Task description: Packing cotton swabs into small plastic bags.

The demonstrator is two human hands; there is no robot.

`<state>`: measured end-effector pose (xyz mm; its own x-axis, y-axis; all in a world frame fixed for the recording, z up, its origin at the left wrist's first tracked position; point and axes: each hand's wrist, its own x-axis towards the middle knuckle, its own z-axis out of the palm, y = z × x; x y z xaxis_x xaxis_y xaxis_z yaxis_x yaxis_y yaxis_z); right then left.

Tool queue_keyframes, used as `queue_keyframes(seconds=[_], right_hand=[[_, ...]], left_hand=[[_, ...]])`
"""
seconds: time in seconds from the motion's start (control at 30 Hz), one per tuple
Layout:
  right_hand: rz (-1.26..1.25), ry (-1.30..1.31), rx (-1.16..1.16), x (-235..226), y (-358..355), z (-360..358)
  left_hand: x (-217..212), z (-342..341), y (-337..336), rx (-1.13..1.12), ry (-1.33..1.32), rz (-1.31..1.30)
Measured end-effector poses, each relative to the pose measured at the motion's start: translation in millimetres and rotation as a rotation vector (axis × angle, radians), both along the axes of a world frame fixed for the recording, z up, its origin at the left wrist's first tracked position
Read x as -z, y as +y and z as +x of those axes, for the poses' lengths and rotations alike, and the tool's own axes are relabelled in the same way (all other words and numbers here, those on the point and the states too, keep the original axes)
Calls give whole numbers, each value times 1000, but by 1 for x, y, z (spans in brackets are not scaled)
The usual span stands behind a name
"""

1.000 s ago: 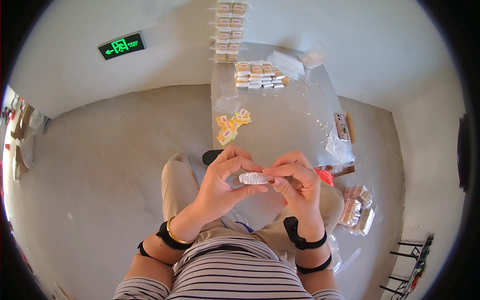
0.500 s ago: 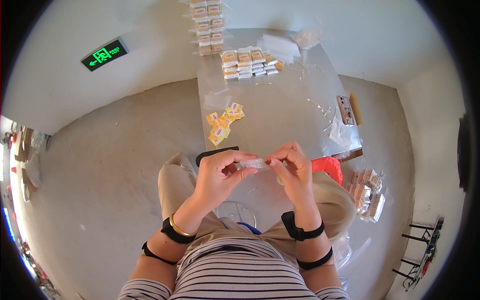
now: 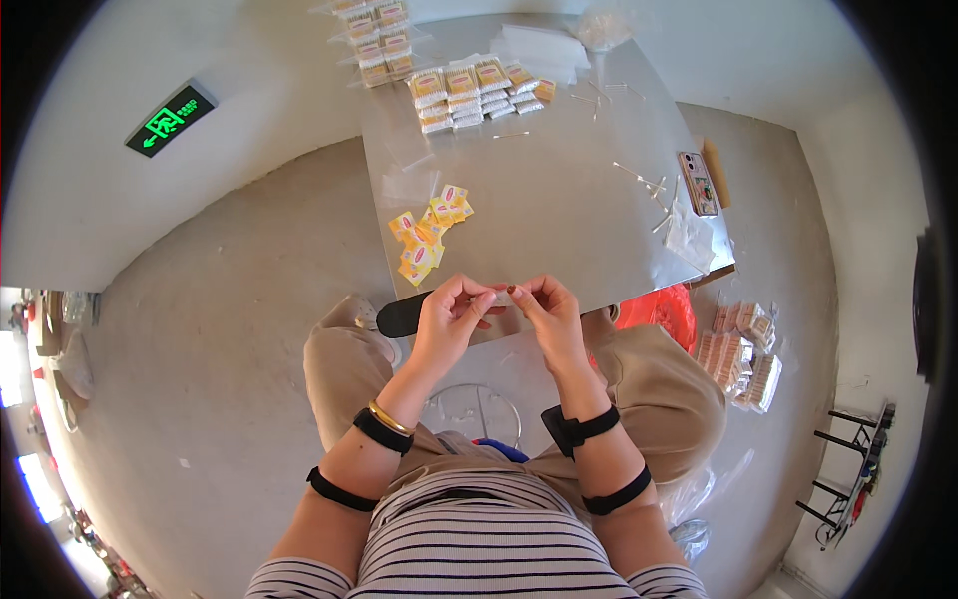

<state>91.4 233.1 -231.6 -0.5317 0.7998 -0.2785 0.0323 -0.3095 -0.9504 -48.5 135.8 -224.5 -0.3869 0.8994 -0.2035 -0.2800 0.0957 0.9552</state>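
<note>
Both hands meet just off the near edge of the metal table [image 3: 539, 220]. Pinched between them is a small clear plastic packet [image 3: 502, 299] with something white inside; fingers cover most of it. My left hand [image 3: 447, 321] grips its left end between thumb and fingers. At the other end, the thumb and forefinger of my right hand [image 3: 552, 319] close on the plastic. Ahead on the left of the table lies a loose pile of yellow and white cards [image 3: 424, 235], with clear plastic bags [image 3: 409, 187] just beyond it.
Stacked packs of cotton swabs [image 3: 464, 90] stand at the far side, beside a taller stack [image 3: 374, 40]. Loose swabs [image 3: 649, 185] and a phone [image 3: 699, 185] lie at right. A red bag [image 3: 664, 314] hangs near my right knee; more packs [image 3: 733, 349] sit on the floor.
My hands have come closer together and slightly nearer the table, and the packet between them now shows less. The view has shifted, so the table sits higher and further left.
</note>
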Motion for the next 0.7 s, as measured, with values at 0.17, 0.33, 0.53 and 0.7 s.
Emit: queue_keyframes(seconds=[0.17,0.33,0.53,0.7], right_hand=[[51,-89,55,34,4,-6],[55,-159,85,68,5,-7],[32,-121,127,82,4,-11],[7,-95,149,85,6,-12]], left_hand=[[37,0,13,-30,-52,-52],[75,-4,21,7,-23,-105],[91,-16,24,91,47,-198],[93,-21,23,113,-14,-159]])
